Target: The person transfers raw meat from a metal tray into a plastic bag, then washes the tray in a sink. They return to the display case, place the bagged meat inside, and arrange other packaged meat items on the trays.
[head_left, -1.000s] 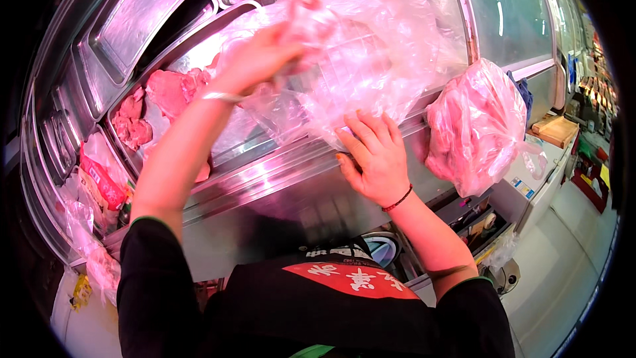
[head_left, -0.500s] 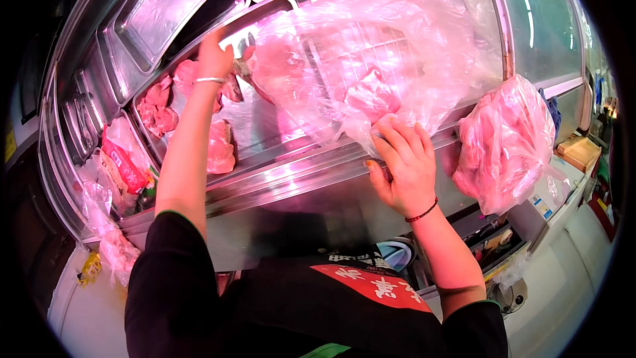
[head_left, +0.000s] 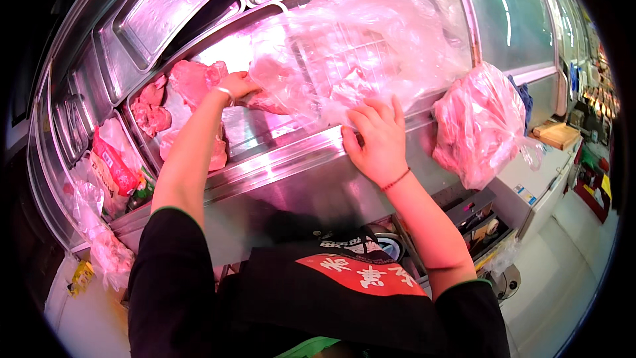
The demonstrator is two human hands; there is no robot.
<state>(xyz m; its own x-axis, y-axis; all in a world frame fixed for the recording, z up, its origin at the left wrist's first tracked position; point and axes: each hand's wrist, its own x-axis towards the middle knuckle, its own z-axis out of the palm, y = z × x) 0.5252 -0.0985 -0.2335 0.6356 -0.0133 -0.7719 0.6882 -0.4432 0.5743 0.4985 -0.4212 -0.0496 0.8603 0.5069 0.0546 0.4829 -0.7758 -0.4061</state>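
Pinkish light covers the steel surface [head_left: 265, 167], whose front ledge runs on the near side of both sets of fingers as I watch over the feed. With the left hand [head_left: 235, 86] I reach over the ledge to a piece of meat [head_left: 268, 103] that lies right at the fingertips, partly covered by clear plastic sheeting [head_left: 411, 33]; I cannot tell whether those fingers are clamped on it or merely touching. On the right hand [head_left: 381, 139] I see the fingers spread and the thumb apart from them, the tips at the near edge of the sheeting. Just beyond these tips a pale pink lump [head_left: 354, 86] shows through the plastic. Left of the left fingers sit more meat pieces [head_left: 195, 83], and farther past them, beyond, a shallow metal tray [head_left: 175, 6]. To the right of the right fingers hangs a bulging clear bag [head_left: 480, 126], well apart from them.
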